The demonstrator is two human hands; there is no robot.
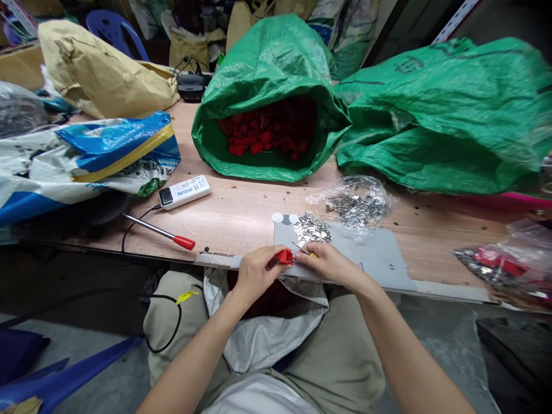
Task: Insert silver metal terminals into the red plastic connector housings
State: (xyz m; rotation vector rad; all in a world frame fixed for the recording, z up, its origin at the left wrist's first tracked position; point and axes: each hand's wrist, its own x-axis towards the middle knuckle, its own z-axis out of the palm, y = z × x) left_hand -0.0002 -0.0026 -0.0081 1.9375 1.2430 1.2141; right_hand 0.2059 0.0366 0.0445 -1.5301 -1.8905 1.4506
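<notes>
My left hand (260,269) is closed on a small red plastic part (283,257) at the table's front edge. Close beside it on the right, my right hand (324,263) pinches a small yellow-handled tool (313,255) whose thin metal tip points up and left. Whether my right fingertips also grip a tiny metal piece against the red part is too small to tell. Just beyond my hands, a pile of small shiny metal pieces (311,229) lies on a grey mat (379,256). Below, an open white sack (259,339) rests in my lap between my legs.
An open green sack (267,63) of red parts (254,135) faces me, with another green sack (452,115) to its right. A clear bag (360,201) holds metal pieces. To the left are a white power strip (185,192), a red-tipped metal rod (159,230) and a cable.
</notes>
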